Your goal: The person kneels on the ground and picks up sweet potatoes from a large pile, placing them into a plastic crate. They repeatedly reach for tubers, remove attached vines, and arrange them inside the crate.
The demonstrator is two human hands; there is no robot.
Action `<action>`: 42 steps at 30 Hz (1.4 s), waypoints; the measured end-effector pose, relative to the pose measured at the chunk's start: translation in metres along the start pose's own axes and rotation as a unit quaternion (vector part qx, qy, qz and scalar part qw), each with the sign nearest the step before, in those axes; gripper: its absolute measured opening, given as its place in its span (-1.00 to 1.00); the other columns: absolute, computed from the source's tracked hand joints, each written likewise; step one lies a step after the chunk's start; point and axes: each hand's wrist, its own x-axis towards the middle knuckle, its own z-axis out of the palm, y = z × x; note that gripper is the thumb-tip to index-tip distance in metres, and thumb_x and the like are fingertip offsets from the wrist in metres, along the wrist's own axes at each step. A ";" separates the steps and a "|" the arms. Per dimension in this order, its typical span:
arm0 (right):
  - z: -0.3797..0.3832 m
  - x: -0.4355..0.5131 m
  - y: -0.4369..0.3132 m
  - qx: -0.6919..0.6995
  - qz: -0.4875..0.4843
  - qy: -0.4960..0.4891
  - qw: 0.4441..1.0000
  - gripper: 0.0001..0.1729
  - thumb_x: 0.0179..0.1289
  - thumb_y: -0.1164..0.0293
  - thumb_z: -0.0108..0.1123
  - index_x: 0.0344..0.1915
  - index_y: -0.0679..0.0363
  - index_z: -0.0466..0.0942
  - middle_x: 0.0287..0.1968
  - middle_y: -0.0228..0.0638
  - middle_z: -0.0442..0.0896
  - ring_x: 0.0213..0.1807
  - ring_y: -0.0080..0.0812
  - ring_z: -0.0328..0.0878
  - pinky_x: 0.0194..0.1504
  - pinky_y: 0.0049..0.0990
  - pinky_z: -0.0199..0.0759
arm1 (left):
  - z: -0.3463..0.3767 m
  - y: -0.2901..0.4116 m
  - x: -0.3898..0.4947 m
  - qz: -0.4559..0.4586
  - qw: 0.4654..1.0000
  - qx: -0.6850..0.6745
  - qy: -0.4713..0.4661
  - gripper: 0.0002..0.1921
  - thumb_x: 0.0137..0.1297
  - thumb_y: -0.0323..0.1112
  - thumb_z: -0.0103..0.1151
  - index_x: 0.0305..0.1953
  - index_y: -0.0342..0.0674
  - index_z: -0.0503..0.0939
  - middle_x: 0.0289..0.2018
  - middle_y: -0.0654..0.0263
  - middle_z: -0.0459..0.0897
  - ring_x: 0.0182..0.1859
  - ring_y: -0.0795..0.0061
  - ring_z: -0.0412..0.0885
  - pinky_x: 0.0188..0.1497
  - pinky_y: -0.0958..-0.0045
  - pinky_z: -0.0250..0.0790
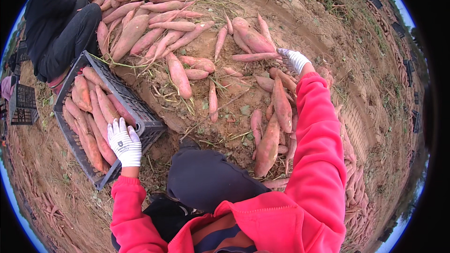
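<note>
My left hand (124,143), in a white striped glove, lies over sweet potatoes (100,110) in a black plastic crate (149,121). Its fingers are slightly spread, and whether it grips one I cannot tell. My right hand (294,59), gloved too, reaches out on the right to the end of a slim sweet potato (255,57) on the soil; its fingertips are partly hidden, so a grip cannot be made out. Beside that root lies a thick sweet potato (256,38). Nearer to me, below my right hand, are several large ones (267,147).
A large heap of sweet potatoes (133,35) lies at the upper left, beside a seated person in dark clothes (59,35). Another black crate (24,103) stands at the far left. Stems and leaves litter the soil. More roots (355,186) lie in a row at the right.
</note>
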 end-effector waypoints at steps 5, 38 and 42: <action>0.023 -0.028 -0.027 -0.195 -0.291 0.325 0.879 -0.58 0.21 0.20 0.26 0.00 0.19 0.60 0.01 0.01 0.65 0.05 -0.06 0.61 0.04 -0.24 0.47 | 0.003 0.000 -0.001 0.006 1.000 0.008 0.011 -0.59 0.29 -0.29 0.02 0.12 -0.33 0.52 0.13 -0.10 0.51 0.26 -0.18 0.35 0.37 0.00 0.10; 0.144 -0.149 0.028 -0.587 -0.186 -0.103 0.781 -0.22 0.09 -0.05 0.24 0.15 0.33 0.49 0.07 0.09 0.61 0.13 -0.02 0.56 0.15 -0.23 0.41 | 0.004 0.002 0.001 0.014 0.999 -0.002 0.031 -0.61 0.30 -0.27 0.04 0.09 -0.31 0.55 0.10 -0.06 0.56 0.24 -0.17 0.39 0.34 0.02 0.15; 0.148 -0.166 0.032 -0.565 -0.325 0.155 0.743 -0.36 0.14 0.10 0.22 0.14 0.27 0.50 0.03 -0.01 0.62 0.10 -0.02 0.55 0.09 -0.20 0.43 | 0.005 -0.002 -0.004 0.015 0.999 -0.002 0.036 -0.61 0.28 -0.25 0.06 0.08 -0.28 0.57 0.09 -0.03 0.58 0.23 -0.14 0.40 0.35 0.02 0.14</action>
